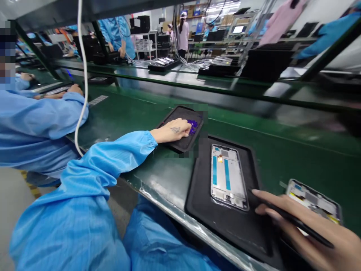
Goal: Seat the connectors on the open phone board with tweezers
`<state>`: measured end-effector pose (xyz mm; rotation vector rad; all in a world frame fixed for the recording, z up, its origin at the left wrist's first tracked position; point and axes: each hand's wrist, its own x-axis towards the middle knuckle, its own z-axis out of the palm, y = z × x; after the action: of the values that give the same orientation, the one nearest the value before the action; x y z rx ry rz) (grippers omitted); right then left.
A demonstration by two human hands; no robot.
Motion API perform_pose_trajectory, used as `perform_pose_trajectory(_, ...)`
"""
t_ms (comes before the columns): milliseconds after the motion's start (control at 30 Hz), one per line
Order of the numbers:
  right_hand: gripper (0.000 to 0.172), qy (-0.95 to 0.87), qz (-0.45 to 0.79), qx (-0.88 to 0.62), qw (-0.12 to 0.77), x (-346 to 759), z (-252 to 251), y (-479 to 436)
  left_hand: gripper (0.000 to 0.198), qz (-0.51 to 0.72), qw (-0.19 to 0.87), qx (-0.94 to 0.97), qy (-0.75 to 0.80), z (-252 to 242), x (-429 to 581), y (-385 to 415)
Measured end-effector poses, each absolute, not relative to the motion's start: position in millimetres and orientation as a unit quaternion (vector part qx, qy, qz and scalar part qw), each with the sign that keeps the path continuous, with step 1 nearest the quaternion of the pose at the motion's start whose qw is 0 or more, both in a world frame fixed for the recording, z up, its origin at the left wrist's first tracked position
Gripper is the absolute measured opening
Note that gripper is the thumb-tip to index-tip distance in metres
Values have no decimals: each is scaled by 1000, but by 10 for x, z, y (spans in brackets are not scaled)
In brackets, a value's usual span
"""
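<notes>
- The right hand (307,229) grasps a black pen-shaped tool (293,222), its fingers closed firmly around it, with the tip just beside a phone frame (228,177).
- This frame lies in a black rubber mat (225,233) on the green worktop (158,180); a second phone frame (313,199) lies near the hand.
- The left hand (172,131) rests on a small black tray (180,141), with fingers over purple pieces (192,126); I cannot tell if they pinch.

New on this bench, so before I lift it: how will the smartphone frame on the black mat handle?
The smartphone frame looks stiff, and probably light for its size, since it appears to be a thin shell. Its smooth, shiny rim may be slippery to grip. Lying flat on the black mat, it seems unlikely to roll, though the blue strips may be delicate.
</notes>
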<state>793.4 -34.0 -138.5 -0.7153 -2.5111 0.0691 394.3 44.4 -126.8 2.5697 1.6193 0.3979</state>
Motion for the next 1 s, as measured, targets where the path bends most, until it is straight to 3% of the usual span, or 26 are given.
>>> perform_pose_trajectory(167,44,-933,9,-240,268,7839,-1275,-637,12,170,51,844,507,-1205,4023,246)
perform_pose_trajectory(333,53,-923,119,-265,251,7977,-1227,-861,11,239,128,846,458,-1038,4380,0)
perform_pose_trajectory(400,43,-902,122,-317,267,7987,-1112,-841,10,292,237,825,422,-1009,4587,-39)
perform_pose_trajectory(500,23,-824,156,-403,367,7784,-871,-643,20,379,507,692,347,-1049,4849,-39)
perform_pose_trajectory(567,25,-749,268,-437,420,7532,-749,-444,34,402,639,575,315,-1115,4943,-24)
perform_pose_trajectory(633,34,-659,409,-425,466,7280,-702,-261,43,418,701,492,302,-1183,4969,-13)
perform_pose_trajectory(767,39,-573,528,-405,478,7031,-775,-87,44,447,721,445,288,-1271,4926,-12)
perform_pose_trajectory(1000,33,-625,433,-425,491,7094,-871,-113,44,463,739,402,278,-1308,4929,-46)
